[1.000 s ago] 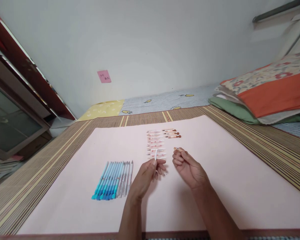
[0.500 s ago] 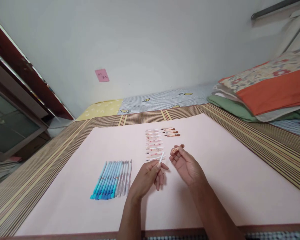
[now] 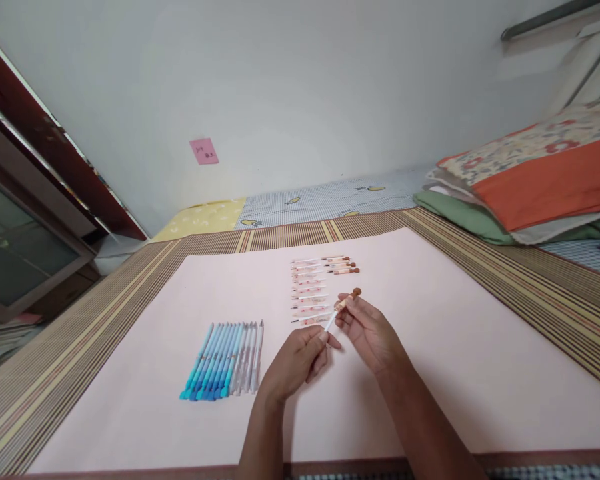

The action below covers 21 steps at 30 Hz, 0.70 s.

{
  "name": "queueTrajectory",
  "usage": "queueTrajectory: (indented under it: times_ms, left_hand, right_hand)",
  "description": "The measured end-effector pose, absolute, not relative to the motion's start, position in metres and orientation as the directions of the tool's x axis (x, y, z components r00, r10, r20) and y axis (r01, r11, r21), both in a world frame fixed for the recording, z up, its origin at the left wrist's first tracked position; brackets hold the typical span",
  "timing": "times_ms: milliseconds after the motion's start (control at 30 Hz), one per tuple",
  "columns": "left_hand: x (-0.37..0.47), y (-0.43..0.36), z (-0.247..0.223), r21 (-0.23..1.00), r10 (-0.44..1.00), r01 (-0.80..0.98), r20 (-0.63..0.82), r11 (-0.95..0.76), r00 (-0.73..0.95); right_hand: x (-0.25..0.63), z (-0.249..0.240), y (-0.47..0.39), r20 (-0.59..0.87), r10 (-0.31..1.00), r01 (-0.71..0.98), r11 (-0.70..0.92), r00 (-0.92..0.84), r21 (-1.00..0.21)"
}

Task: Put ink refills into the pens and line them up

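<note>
My left hand (image 3: pixel 300 358) pinches a thin white pen refill (image 3: pixel 331 321), its lower end hidden in the fingers. At the refill's upper end, my right hand (image 3: pixel 373 328) grips a short cream pen barrel with a brown top (image 3: pixel 350 299). The refill's tip meets the barrel's open end; how far it is inside I cannot tell. Just beyond the hands lies a column of pale, pink-patterned pen parts (image 3: pixel 310 290). Beside its far end rest 3 brown-topped pens (image 3: pixel 343 271). A row of blue pens (image 3: pixel 213 360) and clear pens with grey tips (image 3: pixel 247 360) lies to the left.
Everything lies on a pale pink sheet (image 3: pixel 145 400) spread over a striped mat (image 3: pixel 45 360). Folded bedding (image 3: pixel 540 180) is piled at the right. A white wall (image 3: pixel 300 87) with a pink note (image 3: pixel 204 151) stands behind, and a glass-fronted cabinet (image 3: pixel 20 240) at the left.
The hands have come closer together. The brown-topped barrel has swung into line with the white refill, and their ends now meet. The pens on the sheet have not moved.
</note>
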<state>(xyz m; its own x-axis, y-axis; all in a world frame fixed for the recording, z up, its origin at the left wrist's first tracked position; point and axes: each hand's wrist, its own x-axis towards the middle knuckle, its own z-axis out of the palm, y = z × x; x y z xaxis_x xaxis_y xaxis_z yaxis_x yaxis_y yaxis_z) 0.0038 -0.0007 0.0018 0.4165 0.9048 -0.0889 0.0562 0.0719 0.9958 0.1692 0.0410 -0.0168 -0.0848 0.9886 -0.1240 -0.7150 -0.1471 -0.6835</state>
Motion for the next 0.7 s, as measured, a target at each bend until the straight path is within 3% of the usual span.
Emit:
queueTrajectory:
  times_ms: [367, 500, 700]
  left_hand:
    - [0.007, -0.001, 0.001, 0.986, 0.874, -0.011, -0.142, 0.167, 0.464]
    - [0.008, 0.0, -0.002, 0.981, 0.883, -0.081, -0.123, 0.178, 0.453]
    - [0.012, 0.0, -0.003, 0.948, 0.882, -0.22, -0.11, 0.232, 0.458]
  right_hand:
    - [0.171, -0.021, 0.04, 0.011, 0.986, -0.438, -0.065, -0.169, -0.897]
    - [0.166, -0.027, 0.039, 0.041, 0.957, -0.396, -0.08, -0.288, -0.915]
    - [0.163, -0.027, 0.037, 0.023, 0.945, -0.395, -0.114, -0.326, -0.911]
